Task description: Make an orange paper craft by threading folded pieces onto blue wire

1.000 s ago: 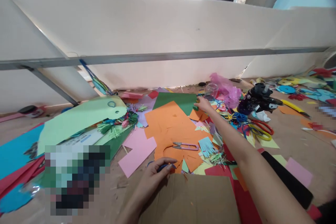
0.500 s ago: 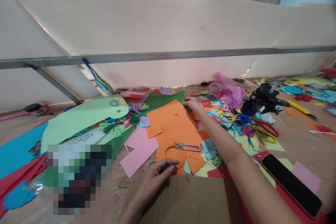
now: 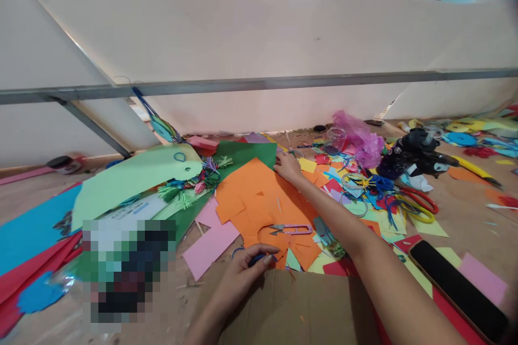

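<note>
My left hand (image 3: 253, 264) rests at the near edge of the pile, fingers curled round a dark blue thing (image 3: 259, 259) with a thin blue loop; most of it is hidden. My right hand (image 3: 288, 167) reaches across to the far side, its fingers closed at the right edge of a green paper sheet (image 3: 246, 151). An overlapping orange sheet (image 3: 259, 194) lies in front of that green paper. On the orange paper rest pink-handled thread snips (image 3: 291, 229), open-bladed. Beside my right forearm lies a bundle of blue-green fringed paper (image 3: 326, 234).
Brown cardboard (image 3: 299, 307) lies nearest me. At right are a phone (image 3: 457, 285), red-and-yellow-handled scissors (image 3: 416, 205), a dark bottle (image 3: 390, 156), a clear jar (image 3: 335, 140) and a pink plastic bag (image 3: 360, 140). A pale green cutout (image 3: 133, 178) with tassels lies left, below a metal rail (image 3: 263, 83).
My right hand has moved slightly left, and the orange and green sheets have shifted left with it. More scraps, including a yellow piece, show beside it. My left hand keeps its grip.
</note>
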The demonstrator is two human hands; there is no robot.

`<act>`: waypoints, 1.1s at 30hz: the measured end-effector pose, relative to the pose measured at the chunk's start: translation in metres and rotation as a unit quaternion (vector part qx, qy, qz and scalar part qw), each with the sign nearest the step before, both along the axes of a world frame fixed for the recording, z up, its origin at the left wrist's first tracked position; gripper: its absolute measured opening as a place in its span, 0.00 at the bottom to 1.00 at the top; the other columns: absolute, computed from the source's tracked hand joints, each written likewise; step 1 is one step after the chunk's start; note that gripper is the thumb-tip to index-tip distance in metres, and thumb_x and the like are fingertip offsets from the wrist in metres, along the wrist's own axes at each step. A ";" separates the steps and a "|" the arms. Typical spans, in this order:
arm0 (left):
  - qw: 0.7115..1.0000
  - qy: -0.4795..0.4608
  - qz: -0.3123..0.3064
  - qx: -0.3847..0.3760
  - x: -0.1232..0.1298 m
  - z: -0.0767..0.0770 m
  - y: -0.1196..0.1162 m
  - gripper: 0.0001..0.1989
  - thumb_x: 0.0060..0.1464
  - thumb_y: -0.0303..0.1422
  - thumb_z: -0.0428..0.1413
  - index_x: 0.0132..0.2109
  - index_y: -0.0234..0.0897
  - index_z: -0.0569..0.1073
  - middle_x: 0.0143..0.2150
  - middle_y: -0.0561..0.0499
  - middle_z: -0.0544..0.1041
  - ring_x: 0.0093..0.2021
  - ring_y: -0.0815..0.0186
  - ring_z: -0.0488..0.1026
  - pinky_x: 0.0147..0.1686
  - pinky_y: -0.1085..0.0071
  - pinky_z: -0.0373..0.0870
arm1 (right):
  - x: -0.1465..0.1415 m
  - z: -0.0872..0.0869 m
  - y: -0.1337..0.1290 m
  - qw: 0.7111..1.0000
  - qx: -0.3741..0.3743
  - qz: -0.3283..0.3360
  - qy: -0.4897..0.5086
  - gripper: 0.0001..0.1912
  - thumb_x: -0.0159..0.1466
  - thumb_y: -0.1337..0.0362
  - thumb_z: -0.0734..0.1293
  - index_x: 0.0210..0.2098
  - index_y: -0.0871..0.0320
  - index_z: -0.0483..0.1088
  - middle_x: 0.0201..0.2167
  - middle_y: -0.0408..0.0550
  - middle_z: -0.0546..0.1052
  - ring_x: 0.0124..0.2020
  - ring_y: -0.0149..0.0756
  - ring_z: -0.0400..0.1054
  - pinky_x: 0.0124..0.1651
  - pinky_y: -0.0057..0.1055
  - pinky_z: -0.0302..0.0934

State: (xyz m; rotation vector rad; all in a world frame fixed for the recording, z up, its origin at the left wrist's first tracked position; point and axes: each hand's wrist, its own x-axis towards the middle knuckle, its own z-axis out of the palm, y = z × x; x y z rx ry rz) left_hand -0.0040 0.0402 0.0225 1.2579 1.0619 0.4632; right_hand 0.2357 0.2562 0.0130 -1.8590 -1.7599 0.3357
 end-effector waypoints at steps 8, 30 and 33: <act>1.000 -0.015 0.009 -0.015 0.000 -0.004 0.001 0.29 0.51 0.55 0.61 0.48 0.35 0.80 0.34 0.48 0.76 0.28 0.69 0.65 0.29 0.73 0.59 | 0.073 0.013 0.002 0.995 0.010 -0.087 -0.056 0.16 0.68 0.64 0.62 0.49 0.55 0.79 0.49 0.52 0.81 0.49 0.43 0.73 0.47 0.31 0.62; 1.000 -0.001 0.008 -0.014 -0.001 -0.001 0.001 0.27 0.52 0.53 0.60 0.48 0.37 0.81 0.36 0.47 0.77 0.33 0.65 0.68 0.33 0.71 0.61 | 0.106 0.004 0.026 0.987 -0.018 -0.098 -0.129 0.14 0.63 0.58 0.70 0.47 0.49 0.81 0.45 0.49 0.83 0.46 0.42 0.76 0.43 0.29 0.64; 1.000 0.005 0.009 -0.015 -0.001 0.002 0.002 0.26 0.52 0.53 0.60 0.48 0.37 0.81 0.38 0.46 0.78 0.35 0.64 0.69 0.34 0.70 0.61 | 0.101 0.004 0.026 0.986 -0.016 -0.080 -0.146 0.14 0.63 0.61 0.69 0.48 0.50 0.81 0.47 0.52 0.83 0.48 0.44 0.76 0.44 0.30 0.63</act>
